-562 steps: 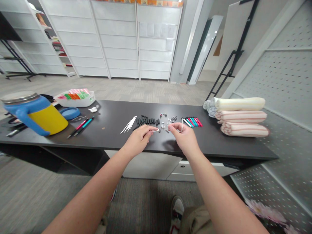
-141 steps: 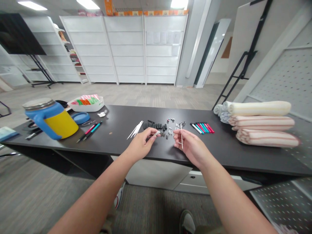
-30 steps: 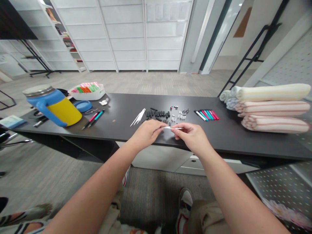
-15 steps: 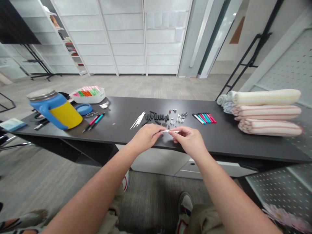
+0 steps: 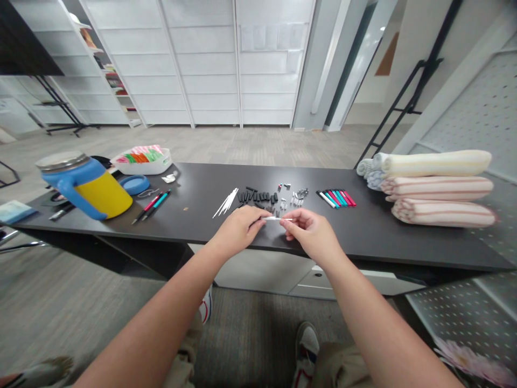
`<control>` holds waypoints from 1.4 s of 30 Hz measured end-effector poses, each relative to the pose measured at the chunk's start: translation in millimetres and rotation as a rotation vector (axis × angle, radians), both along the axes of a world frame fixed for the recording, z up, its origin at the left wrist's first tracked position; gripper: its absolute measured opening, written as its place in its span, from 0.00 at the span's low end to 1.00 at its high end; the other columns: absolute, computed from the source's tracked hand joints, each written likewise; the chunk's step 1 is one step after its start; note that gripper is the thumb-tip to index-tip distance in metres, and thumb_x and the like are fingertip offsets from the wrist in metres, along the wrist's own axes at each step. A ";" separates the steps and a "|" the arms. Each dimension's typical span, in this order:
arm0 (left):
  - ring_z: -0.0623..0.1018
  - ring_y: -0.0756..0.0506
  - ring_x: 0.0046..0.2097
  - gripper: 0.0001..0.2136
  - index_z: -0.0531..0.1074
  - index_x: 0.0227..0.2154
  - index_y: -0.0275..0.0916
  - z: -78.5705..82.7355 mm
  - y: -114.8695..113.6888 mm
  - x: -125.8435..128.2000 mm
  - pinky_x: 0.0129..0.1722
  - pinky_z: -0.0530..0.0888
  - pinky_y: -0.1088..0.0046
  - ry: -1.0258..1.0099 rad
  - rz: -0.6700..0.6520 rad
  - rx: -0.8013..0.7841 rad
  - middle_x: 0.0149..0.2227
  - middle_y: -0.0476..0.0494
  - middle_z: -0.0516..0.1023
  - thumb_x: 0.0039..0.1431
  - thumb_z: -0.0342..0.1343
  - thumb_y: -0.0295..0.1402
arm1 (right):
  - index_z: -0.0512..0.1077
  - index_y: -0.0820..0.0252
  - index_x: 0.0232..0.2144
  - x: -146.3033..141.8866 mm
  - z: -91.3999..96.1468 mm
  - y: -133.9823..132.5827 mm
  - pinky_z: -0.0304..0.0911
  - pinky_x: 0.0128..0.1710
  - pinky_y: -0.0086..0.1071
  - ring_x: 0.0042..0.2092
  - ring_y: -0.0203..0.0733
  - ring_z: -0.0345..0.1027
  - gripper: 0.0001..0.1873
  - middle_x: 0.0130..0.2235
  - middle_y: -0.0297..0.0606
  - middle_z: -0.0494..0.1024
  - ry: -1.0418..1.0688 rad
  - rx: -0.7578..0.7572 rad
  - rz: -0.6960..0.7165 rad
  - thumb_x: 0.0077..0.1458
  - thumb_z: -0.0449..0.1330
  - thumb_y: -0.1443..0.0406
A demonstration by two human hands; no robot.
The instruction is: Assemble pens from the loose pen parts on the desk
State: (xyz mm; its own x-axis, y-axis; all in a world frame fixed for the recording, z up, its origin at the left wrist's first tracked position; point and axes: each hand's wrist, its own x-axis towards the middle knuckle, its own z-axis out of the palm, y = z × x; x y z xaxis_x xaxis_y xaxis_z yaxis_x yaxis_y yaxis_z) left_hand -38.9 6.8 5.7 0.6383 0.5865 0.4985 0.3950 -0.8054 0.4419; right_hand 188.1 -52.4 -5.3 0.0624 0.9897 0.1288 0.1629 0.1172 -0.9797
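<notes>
left hand and right hand shown above the near edge of a black tabletop, each clenched in a fingertip pinch on one end of a thin white rod, which lay level between the two hands. just behind the rod were rows of small black tubular pieces and small metal fittings. a fan of white sticks lay left of the black pieces; a row of short red, teal and white pen barrels lay right of the fittings. farther left stood a blue-and-yellow insulated mug tilted in the view, beside two pens, a blue lid and a white tray of coloured items. at far right were stacked rolled striped towels
</notes>
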 end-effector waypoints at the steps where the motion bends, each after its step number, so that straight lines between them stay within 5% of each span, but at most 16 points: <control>1: 0.81 0.42 0.53 0.10 0.78 0.51 0.42 0.0 0.0 0.0 0.57 0.75 0.61 0.001 -0.001 0.003 0.51 0.43 0.85 0.73 0.53 0.31 | 0.79 0.59 0.38 0.3 0.8 -0.8 0.68 0.29 0.32 0.27 0.40 0.74 0.22 0.29 0.36 0.80 -0.018 0.000 -0.002 0.55 0.72 0.48; 22: 0.80 0.42 0.54 0.12 0.78 0.52 0.43 -3.3 -0.3 -1.2 0.58 0.75 0.61 0.023 0.001 0.001 0.51 0.44 0.85 0.73 0.53 0.31 | 0.82 0.59 0.39 0.9 5.6 -5.7 0.65 0.30 0.32 0.28 0.41 0.75 0.18 0.27 0.35 0.80 -0.147 0.013 -0.024 0.59 0.68 0.50; 26: 0.81 0.43 0.53 0.11 0.78 0.51 0.44 0.4 -0.9 -1.5 0.58 0.75 0.62 -0.041 0.050 -0.077 0.51 0.44 0.85 0.73 0.53 0.33 | 0.80 0.59 0.45 0.7 -0.4 0.1 0.67 0.30 0.34 0.30 0.42 0.75 0.22 0.34 0.38 0.83 -0.156 0.011 -0.026 0.56 0.70 0.50; 35: 0.84 0.45 0.48 0.10 0.75 0.50 0.42 3.2 5.5 -4.9 0.50 0.78 0.68 -0.309 0.260 -0.348 0.47 0.44 0.86 0.71 0.55 0.35 | 0.81 0.60 0.54 -4.9 7.8 14.2 0.59 0.33 0.34 0.32 0.43 0.71 0.20 0.29 0.34 0.78 -0.869 0.101 -0.123 0.63 0.66 0.60; 42: 0.84 0.45 0.47 0.09 0.76 0.49 0.43 -0.4 7.5 -5.4 0.50 0.78 0.67 -0.286 0.253 -0.334 0.46 0.45 0.86 0.70 0.56 0.35 | 0.79 0.58 0.58 -4.8 17.7 22.2 0.57 0.33 0.34 0.31 0.43 0.72 0.20 0.29 0.33 0.81 -0.957 0.013 -0.053 0.66 0.65 0.59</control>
State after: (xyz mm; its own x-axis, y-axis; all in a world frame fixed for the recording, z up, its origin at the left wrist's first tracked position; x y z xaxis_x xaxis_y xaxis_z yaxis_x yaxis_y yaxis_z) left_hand -44.4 14.3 5.2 0.3212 0.8624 0.3913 0.3847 -0.4964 0.7782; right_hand 183.4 -30.2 12.4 -0.0306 0.9867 0.1597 0.8991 0.0970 -0.4268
